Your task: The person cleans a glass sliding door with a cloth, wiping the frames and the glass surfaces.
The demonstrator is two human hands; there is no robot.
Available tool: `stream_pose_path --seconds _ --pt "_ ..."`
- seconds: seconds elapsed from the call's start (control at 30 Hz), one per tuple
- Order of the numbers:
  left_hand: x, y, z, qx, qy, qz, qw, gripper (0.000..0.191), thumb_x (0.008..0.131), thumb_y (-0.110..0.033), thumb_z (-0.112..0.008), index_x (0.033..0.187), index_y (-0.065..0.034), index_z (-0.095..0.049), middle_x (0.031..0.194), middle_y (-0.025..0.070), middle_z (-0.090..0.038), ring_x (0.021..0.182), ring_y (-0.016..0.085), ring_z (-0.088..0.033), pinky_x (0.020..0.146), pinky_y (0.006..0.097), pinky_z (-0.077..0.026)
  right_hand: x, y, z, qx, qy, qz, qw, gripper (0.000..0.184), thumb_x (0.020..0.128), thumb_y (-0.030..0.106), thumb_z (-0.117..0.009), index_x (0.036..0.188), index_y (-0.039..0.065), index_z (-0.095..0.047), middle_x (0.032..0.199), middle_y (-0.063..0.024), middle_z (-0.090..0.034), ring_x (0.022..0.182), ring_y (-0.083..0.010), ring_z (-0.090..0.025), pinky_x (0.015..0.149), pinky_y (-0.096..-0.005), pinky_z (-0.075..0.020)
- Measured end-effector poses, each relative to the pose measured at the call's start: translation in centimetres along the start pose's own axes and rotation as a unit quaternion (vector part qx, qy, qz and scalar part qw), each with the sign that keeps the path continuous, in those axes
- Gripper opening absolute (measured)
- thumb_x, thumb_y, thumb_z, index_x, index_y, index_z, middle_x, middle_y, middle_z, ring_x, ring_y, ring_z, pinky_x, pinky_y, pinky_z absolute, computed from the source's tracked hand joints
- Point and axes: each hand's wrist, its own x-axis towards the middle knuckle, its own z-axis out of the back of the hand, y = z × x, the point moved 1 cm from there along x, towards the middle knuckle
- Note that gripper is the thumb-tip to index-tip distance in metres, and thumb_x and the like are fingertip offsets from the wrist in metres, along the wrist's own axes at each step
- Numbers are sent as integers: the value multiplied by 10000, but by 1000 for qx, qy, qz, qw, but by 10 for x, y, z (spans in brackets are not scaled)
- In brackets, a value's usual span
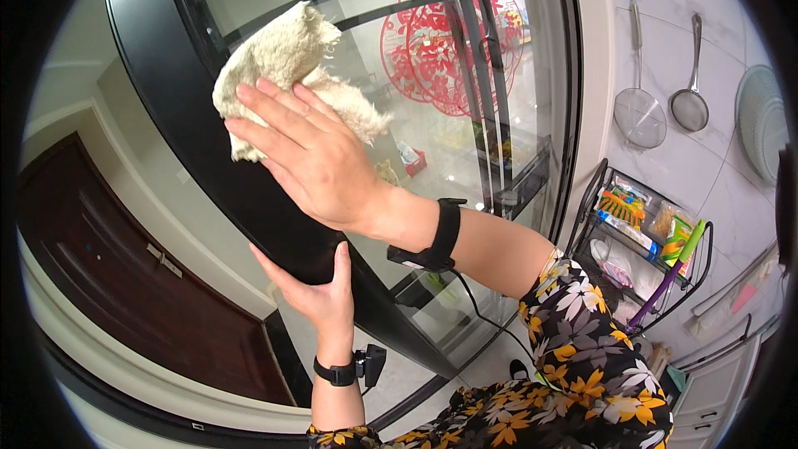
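My right hand (318, 162) lies flat over a cream terry cloth (268, 56) with frayed edges, its fingers stretched out. The cloth rests against the black frame (206, 118) of a glass sliding door, and part of it reaches over the glass pane (361, 50). Lower down, my left hand (324, 299) straddles the same frame's edge, thumb on one side and fingers on the other. Each wrist wears a black strap with a small device, and a cable runs from the right one.
Red paper-cut decorations (442, 43) show on the glass. At right, a wire skimmer (640, 115) and a strainer (689, 109) hang on tiles above a black rack cart (648, 193) holding food packets. A purple-and-green handle (667, 280) leans there. A dark wooden door (124, 262) is at left.
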Motion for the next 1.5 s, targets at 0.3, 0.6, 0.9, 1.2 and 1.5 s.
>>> stream_pose_path --seconds 0.3,0.6,0.9,1.2,1.5 --pt "-3 1 -4 -39 18 26 999 970 773 -116 -799 1501 24 -175 1530 205 -261 1410 295 -273 1151 381 -215 -81 -78 78 -166 -103 -139 971 539 832 -84 -449 1358 27 -493 1401 -166 -493 1337 -305 -431 1111 -388 -324" --pt "-2 9 -10 -6 10 2 1000 979 770 -161 -793 1500 24 -167 1470 260 -354 1355 366 -379 1108 409 -309 -159 -34 49 -105 -189 -322 922 407 940 55 -462 1336 -37 -480 1354 -211 -520 1287 -339 -480 1073 -415 -358" --pt "-12 19 -4 -82 23 25 996 588 985 -177 -409 1489 51 -209 1524 235 -289 1411 331 -297 1151 397 -220 -142 22 14 -131 14 -87 988 344 895 81 -508 1209 115 -644 1373 -119 -540 1285 -284 -502 1071 -493 -348" --pt "-41 29 -9 -104 35 48 993 582 1001 -196 -378 1493 51 -189 1512 224 -311 1389 319 -326 1140 380 -231 -194 -107 128 -263 -201 -400 855 384 972 116 -444 1318 -48 -466 1309 -249 -525 1208 -387 -508 1028 -406 -388" --pt "-46 40 -7 -113 25 48 992 632 1002 -294 -350 1499 51 -169 1524 238 -282 1399 338 -310 1147 396 -227 -219 53 25 -78 -19 -311 947 352 931 118 -479 1254 11 -567 1389 -229 -473 1341 -375 -403 1113 -476 -280"
